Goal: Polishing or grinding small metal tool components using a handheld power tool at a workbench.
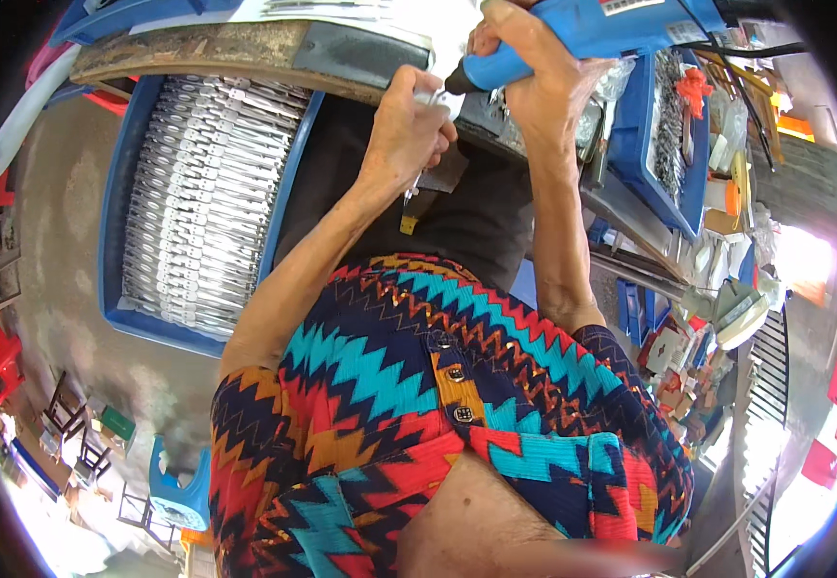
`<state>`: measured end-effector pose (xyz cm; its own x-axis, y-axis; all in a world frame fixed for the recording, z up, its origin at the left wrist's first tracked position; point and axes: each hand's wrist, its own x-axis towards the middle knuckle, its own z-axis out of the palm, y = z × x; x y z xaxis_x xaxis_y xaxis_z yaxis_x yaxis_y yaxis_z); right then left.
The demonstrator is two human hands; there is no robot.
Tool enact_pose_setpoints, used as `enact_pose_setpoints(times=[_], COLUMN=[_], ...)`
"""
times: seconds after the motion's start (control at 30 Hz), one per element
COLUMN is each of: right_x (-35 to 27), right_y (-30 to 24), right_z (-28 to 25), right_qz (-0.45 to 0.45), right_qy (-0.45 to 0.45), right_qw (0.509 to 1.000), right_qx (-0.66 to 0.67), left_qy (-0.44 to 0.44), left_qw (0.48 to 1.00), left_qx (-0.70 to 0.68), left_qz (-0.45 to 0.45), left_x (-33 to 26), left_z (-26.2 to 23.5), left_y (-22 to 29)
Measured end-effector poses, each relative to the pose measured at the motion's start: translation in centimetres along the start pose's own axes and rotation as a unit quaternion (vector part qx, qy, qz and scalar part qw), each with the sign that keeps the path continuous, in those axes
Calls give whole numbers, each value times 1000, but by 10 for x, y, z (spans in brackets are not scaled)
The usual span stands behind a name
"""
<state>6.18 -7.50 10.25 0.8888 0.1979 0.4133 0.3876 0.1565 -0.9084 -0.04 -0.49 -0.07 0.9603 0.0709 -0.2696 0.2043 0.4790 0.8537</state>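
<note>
My right hand [545,82] wraps round the body of a blue electric screwdriver [582,34] at the table's near edge. Its dark nose points left, at my left hand [409,130]. The fingers of that hand are closed on a slim silvery metal piece [409,191], whose end sticks out below the palm. Near the fingertips the screwdriver's nose comes up close to the metal; glare hides whether the tip touches it. Similar long metal pieces [211,193] lie in dense rows in a blue crate [113,250] to my left.
A worn wooden table edge [187,50] with a dark pad [360,56] runs in front of me. At its right a blue tray [664,197] holds small metal parts and a red item [694,87]. Stools [182,491] stand behind on the left; shelves of clutter fill the right.
</note>
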Motion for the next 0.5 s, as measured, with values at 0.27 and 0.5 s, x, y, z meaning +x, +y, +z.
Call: enact_pose_setpoints(times=[0.27,0.5], right_x=[-4,-2], right_y=[-10,-9], right_z=[3,-6], right_qz=[3,-4], right_qy=[-26,7], right_qw=[993,1000], right_qx=[-116,13], left_qy=[-11,-4], left_qw=[1000,1000], left_qx=[-21,-15], left_qz=[-5,-26], left_x=[2,2], left_z=[-2,-1], left_y=[4,6])
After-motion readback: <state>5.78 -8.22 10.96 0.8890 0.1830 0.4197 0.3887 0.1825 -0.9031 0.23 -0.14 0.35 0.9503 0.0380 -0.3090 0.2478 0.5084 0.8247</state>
